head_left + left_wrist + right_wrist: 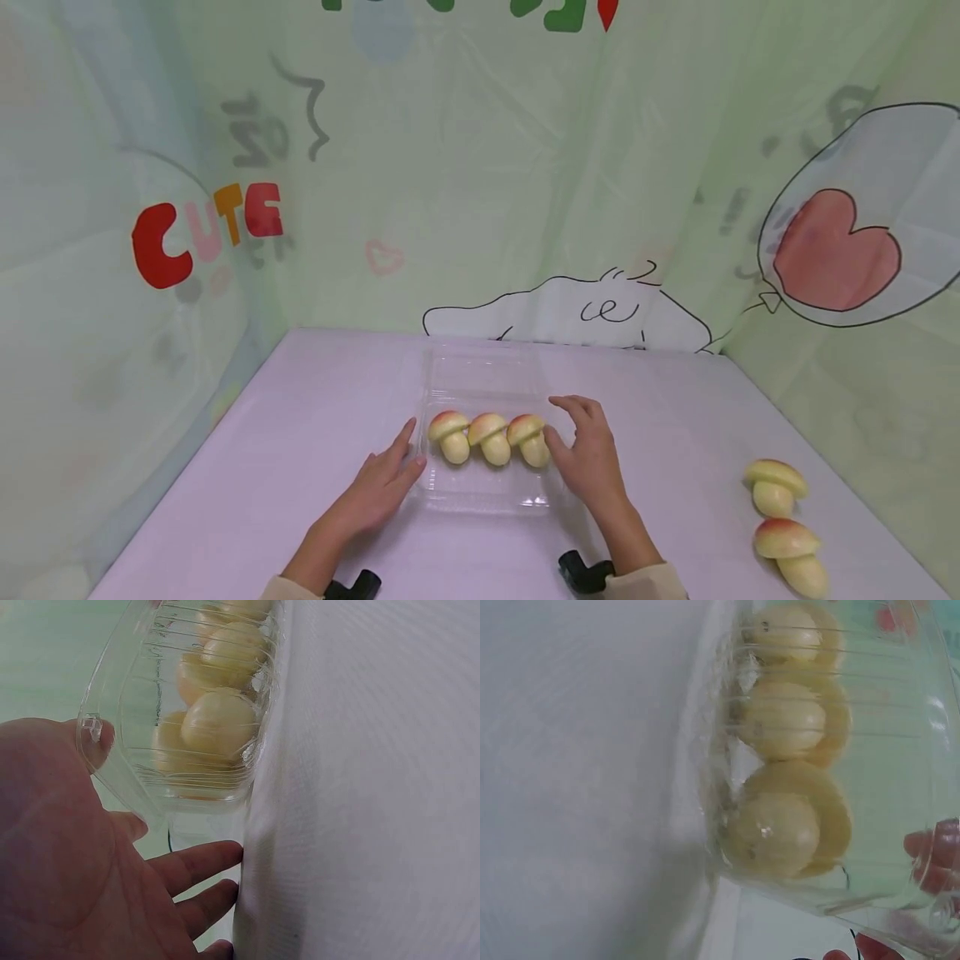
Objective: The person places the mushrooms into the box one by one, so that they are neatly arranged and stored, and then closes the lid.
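Observation:
A clear plastic clamshell box [487, 492] lies opened on the table, its lid [483, 371] folded back toward the far wall. Three yellow mushroom shapes with reddish caps stand in a row in its base: a left mushroom [454, 450], a middle mushroom [495, 450] and a right mushroom [535, 452]. My left hand [375, 492] is at the box's left edge with fingers extended; its thumb [97, 746] touches the rim in the left wrist view. My right hand [596, 458] hovers at the right edge, thumb and forefinger apart beside the right mushroom.
Two more mushrooms, an upper mushroom [775, 487] and a lower mushroom [795, 554], lie at the table's right side. The pale table [300, 417] meets printed fabric walls [487, 167] at the back and both sides.

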Action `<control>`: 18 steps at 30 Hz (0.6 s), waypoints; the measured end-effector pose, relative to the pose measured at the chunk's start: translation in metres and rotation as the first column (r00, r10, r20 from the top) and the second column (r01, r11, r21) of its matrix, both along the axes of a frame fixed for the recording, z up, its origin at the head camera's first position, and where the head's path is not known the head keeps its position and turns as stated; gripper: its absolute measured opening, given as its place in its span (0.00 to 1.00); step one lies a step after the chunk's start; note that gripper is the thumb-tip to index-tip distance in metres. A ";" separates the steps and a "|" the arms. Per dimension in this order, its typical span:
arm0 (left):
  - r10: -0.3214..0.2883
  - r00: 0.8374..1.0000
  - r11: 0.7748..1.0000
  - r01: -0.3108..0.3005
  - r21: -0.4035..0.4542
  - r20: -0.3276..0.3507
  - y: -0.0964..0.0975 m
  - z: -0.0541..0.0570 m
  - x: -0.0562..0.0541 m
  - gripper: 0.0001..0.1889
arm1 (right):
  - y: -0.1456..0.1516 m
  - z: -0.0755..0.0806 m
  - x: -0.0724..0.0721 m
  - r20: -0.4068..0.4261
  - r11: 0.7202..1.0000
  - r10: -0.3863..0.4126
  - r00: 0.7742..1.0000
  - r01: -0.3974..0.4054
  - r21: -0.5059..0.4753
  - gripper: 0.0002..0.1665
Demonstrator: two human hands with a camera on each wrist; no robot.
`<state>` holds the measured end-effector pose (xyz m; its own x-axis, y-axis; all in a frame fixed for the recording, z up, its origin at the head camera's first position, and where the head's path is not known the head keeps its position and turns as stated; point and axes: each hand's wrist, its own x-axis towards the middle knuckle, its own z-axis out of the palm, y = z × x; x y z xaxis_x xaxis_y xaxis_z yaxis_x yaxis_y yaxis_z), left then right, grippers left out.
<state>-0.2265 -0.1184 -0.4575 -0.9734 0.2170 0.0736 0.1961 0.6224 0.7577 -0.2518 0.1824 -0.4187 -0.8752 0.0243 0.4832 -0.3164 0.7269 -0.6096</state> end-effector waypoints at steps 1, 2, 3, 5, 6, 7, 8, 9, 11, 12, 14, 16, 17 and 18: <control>0.000 1.000 1.000 0.000 0.000 0.000 0.000 0.000 0.000 0.36 | 0.001 0.001 0.000 0.001 1.000 -0.009 1.000 0.009 0.000 0.24; -0.001 1.000 1.000 0.001 0.000 0.001 0.000 0.000 0.000 0.36 | 0.001 0.002 0.001 0.001 1.000 -0.016 1.000 0.016 -0.002 0.24; -0.002 1.000 1.000 0.002 -0.002 0.002 0.000 -0.001 0.000 0.36 | 0.002 0.002 0.002 0.003 1.000 -0.024 1.000 0.024 -0.002 0.24; -0.003 1.000 1.000 0.003 0.000 0.002 0.000 0.000 -0.001 0.36 | 0.003 0.005 0.002 -0.004 0.999 -0.036 0.999 0.036 0.002 0.24; -0.003 1.000 1.000 0.003 0.001 0.002 0.000 0.000 -0.001 0.36 | 0.003 0.006 0.003 -0.009 0.999 -0.041 0.999 0.041 -0.001 0.24; -0.003 1.000 1.000 0.003 0.002 0.002 -0.001 0.000 -0.001 0.35 | 0.004 0.007 0.003 -0.015 0.999 -0.045 0.999 0.045 -0.002 0.24; -0.003 1.000 1.000 0.003 0.002 0.001 -0.001 0.000 -0.001 0.35 | 0.004 0.008 0.003 -0.020 0.999 -0.048 0.999 0.048 -0.005 0.25; -0.002 1.000 1.000 0.002 0.003 0.001 -0.001 0.000 -0.001 0.35 | 0.005 0.009 0.003 -0.025 0.999 -0.052 0.998 0.052 -0.007 0.25; -0.001 1.000 1.000 0.001 0.003 0.001 -0.001 0.000 0.000 0.35 | 0.006 0.011 0.004 -0.034 0.998 -0.059 0.998 0.058 -0.019 0.27; 0.000 1.000 1.000 0.000 0.004 0.002 -0.001 0.000 0.000 0.35 | 0.007 0.012 0.004 -0.037 0.998 -0.063 0.997 0.062 -0.029 0.27; -0.001 1.000 1.000 0.001 0.007 0.008 -0.001 0.000 0.000 0.35 | 0.008 0.014 0.006 -0.047 0.996 -0.074 0.996 0.072 -0.045 0.28; -0.001 1.000 1.000 0.001 0.006 0.012 0.000 0.000 0.001 0.35 | 0.009 0.016 0.008 -0.056 0.995 -0.083 0.995 0.080 -0.062 0.29; -0.002 1.000 1.000 0.002 0.007 0.012 0.000 0.000 0.001 0.35 | 0.010 0.017 0.009 -0.059 0.994 -0.087 0.994 0.083 -0.067 0.29; -0.002 1.000 1.000 0.002 0.007 0.011 -0.001 0.000 0.001 0.35 | 0.010 0.018 0.010 -0.060 0.994 -0.088 0.994 0.083 -0.074 0.29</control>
